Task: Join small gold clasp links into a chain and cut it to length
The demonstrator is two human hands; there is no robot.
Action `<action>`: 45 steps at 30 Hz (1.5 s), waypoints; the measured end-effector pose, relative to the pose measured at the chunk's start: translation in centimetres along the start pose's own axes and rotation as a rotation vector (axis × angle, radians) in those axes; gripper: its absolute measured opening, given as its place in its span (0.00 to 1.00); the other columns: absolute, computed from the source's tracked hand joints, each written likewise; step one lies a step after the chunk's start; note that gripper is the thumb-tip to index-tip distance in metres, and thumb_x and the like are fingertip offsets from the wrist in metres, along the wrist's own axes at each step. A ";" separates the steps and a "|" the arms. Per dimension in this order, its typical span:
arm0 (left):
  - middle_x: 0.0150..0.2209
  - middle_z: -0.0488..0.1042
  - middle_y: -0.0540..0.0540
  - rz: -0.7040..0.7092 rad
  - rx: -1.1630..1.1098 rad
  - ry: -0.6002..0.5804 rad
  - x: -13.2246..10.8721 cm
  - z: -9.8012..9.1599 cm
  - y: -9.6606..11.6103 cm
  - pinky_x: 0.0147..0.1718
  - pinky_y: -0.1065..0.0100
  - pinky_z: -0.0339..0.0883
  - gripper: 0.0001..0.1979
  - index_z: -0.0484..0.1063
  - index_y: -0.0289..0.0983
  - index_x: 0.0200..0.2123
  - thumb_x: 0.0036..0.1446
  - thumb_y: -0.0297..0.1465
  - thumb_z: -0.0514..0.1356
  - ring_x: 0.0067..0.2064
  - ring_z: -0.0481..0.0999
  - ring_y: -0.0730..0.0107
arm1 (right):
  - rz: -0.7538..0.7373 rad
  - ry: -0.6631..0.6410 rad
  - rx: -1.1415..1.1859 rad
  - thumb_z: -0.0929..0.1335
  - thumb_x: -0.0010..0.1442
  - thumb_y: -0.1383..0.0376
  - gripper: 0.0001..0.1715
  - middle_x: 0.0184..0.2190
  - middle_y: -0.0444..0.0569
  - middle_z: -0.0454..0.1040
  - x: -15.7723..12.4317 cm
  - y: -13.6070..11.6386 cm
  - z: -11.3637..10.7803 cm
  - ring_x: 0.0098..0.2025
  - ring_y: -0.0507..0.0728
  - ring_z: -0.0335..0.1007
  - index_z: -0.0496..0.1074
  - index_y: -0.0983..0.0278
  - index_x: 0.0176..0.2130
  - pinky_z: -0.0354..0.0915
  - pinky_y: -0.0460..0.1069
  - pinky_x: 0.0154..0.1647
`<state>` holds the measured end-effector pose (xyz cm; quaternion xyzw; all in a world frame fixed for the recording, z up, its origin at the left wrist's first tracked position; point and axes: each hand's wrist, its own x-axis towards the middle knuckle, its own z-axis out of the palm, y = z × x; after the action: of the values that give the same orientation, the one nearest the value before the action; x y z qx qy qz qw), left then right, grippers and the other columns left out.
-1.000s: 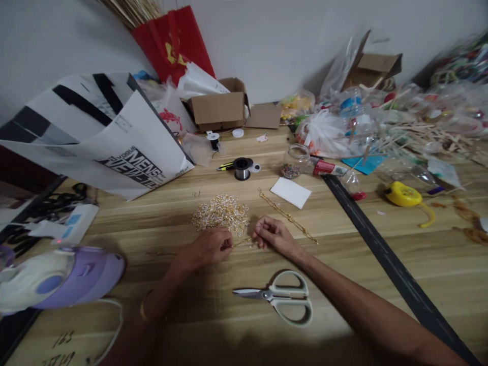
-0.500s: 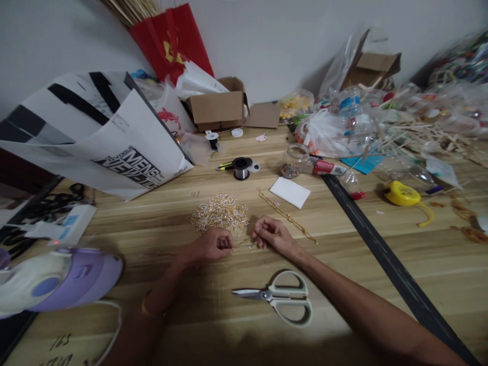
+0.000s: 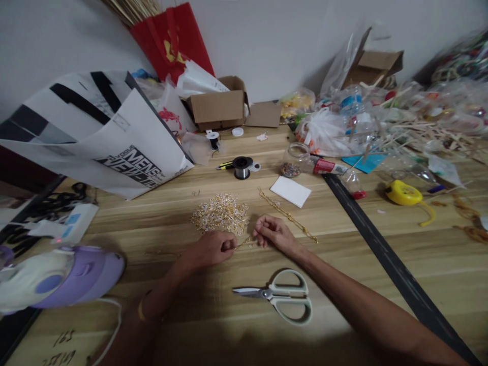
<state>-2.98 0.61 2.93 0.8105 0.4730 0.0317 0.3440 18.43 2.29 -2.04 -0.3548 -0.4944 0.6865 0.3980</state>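
A thin gold bead chain stretches low over the table between my two hands. My left hand is closed, its fingertips pinched on the left end of this piece. My right hand is curled, thumb and finger pressed together at the chain's other end; the exact grip is too small to see. Just behind the hands lies a pile of small gold and clear beads. A longer gold chain rests beside my right hand. Scissors with pale green handles lie in front, blades pointing left.
Behind are a wire spool, a white card and a jar of beads. A purple and white iron stands at left, near a white paper bag. A yellow tape measure and plastic clutter occupy the right.
My left hand has turned, its back now more upward, and shifted slightly right. My right hand has barely moved. The view has shifted very slightly.
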 end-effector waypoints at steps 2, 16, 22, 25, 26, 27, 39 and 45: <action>0.21 0.66 0.53 0.011 0.045 0.018 -0.3 0.3 0.4 0.24 0.75 0.52 0.05 0.70 0.35 0.28 0.49 0.26 0.55 0.23 0.62 0.77 | 0.005 0.008 0.006 0.70 0.52 0.53 0.20 0.22 0.43 0.72 0.0 0.0 0.0 0.17 0.46 0.64 0.64 0.66 0.28 0.62 0.40 0.15; 0.28 0.71 0.48 0.084 0.126 0.016 -2.4 1.7 0.7 0.31 0.71 0.56 0.07 0.70 0.35 0.29 0.56 0.27 0.53 0.30 0.68 0.72 | 0.037 0.007 0.031 0.71 0.50 0.53 0.20 0.22 0.44 0.73 0.1 -0.4 -0.2 0.17 0.47 0.64 0.65 0.66 0.28 0.62 0.41 0.15; 0.29 0.72 0.46 0.120 0.199 -0.029 -1.3 1.0 0.9 0.32 0.71 0.57 0.12 0.70 0.34 0.27 0.60 0.29 0.51 0.32 0.69 0.70 | 0.007 -0.018 0.029 0.70 0.51 0.53 0.19 0.24 0.44 0.72 0.1 -0.3 -0.3 0.18 0.46 0.65 0.65 0.66 0.28 0.63 0.40 0.16; 0.30 0.72 0.47 0.151 0.221 0.014 0.0 1.0 0.9 0.34 0.71 0.58 0.11 0.71 0.34 0.29 0.60 0.29 0.51 0.33 0.69 0.70 | 0.009 -0.013 0.025 0.71 0.51 0.53 0.19 0.23 0.44 0.72 0.0 -0.4 -0.3 0.18 0.46 0.65 0.64 0.66 0.28 0.62 0.40 0.15; 0.30 0.72 0.47 0.165 0.229 0.039 0.4 1.2 0.8 0.34 0.71 0.58 0.11 0.71 0.35 0.30 0.60 0.29 0.51 0.33 0.69 0.70 | 0.007 -0.016 0.023 0.70 0.51 0.53 0.19 0.23 0.44 0.72 0.0 -0.4 -0.3 0.18 0.46 0.65 0.65 0.66 0.28 0.62 0.40 0.15; 0.31 0.72 0.46 0.181 0.243 0.062 0.8 1.4 0.6 0.34 0.71 0.58 0.10 0.71 0.35 0.31 0.60 0.29 0.51 0.34 0.69 0.70 | 0.005 -0.022 0.018 0.70 0.52 0.53 0.19 0.22 0.43 0.71 0.0 -0.4 -0.3 0.18 0.46 0.65 0.65 0.66 0.28 0.62 0.40 0.16; 0.32 0.71 0.46 0.298 0.366 0.092 2.2 2.1 0.1 0.35 0.69 0.58 0.13 0.71 0.35 0.32 0.62 0.30 0.49 0.35 0.69 0.69 | 0.005 -0.026 0.008 0.70 0.52 0.53 0.19 0.23 0.44 0.72 0.0 -0.4 -0.4 0.18 0.46 0.65 0.66 0.66 0.28 0.63 0.41 0.16; 0.31 0.70 0.45 0.208 0.447 0.142 2.1 2.0 -0.1 0.35 0.67 0.59 0.13 0.69 0.35 0.30 0.62 0.28 0.48 0.34 0.68 0.67 | 0.011 -0.009 0.014 0.71 0.50 0.52 0.20 0.23 0.44 0.72 0.0 -0.5 -0.3 0.17 0.46 0.65 0.65 0.66 0.27 0.63 0.41 0.15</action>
<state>-1.21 1.26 0.79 0.9064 0.4055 0.0185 0.1172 18.76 2.51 -1.60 -0.3516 -0.4893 0.6938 0.3945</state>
